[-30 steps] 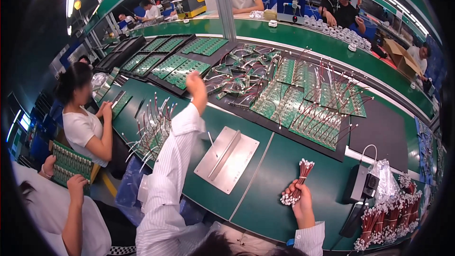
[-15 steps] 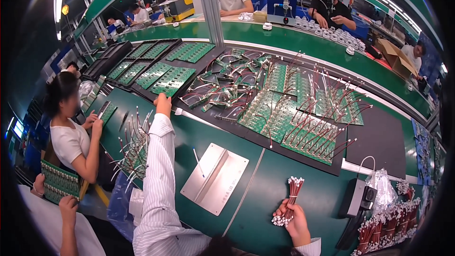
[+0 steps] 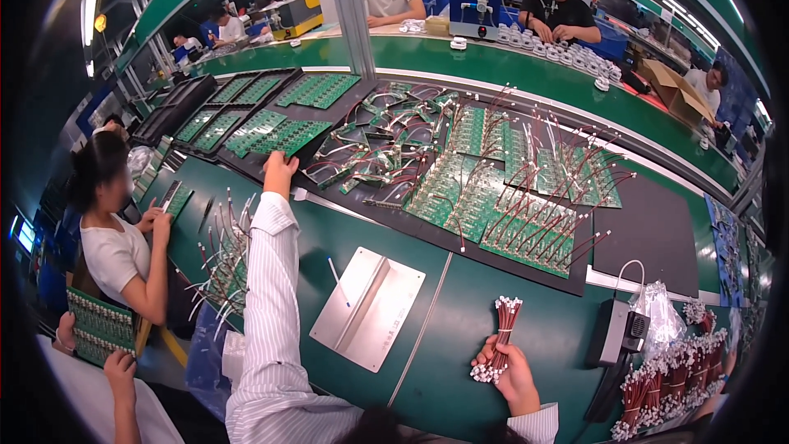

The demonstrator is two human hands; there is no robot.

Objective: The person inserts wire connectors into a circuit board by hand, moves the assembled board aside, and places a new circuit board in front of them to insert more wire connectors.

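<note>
My left hand (image 3: 281, 174) stretches forward to the black mat at the back, fingers closed on the near edge of a green circuit board panel (image 3: 289, 136). That panel tilts and partly overlaps another green panel (image 3: 253, 127) beside it. Close to me on the right, my right hand (image 3: 516, 376) is wrapped round a bundle of brown-red wires (image 3: 507, 329) with white connectors at both ends, tied round the middle. Between the hands, a bent metal plate (image 3: 374, 312) lies on the green table, with a thin white-and-blue stick (image 3: 338, 281) across it.
Wired circuit boards (image 3: 526, 234) cover the black mat, their leads sticking up. A black device (image 3: 618, 333) stands at right, near more wire bundles (image 3: 670, 386). Wired boards (image 3: 222, 259) lie left of my sleeve. Co-workers sit left and across the green conveyor (image 3: 526, 74).
My left hand has pulled the near edge of the panel up into a tilt, shifting it over its neighbour. My right hand keeps the wire bundle; the whole view has shifted slightly.
</note>
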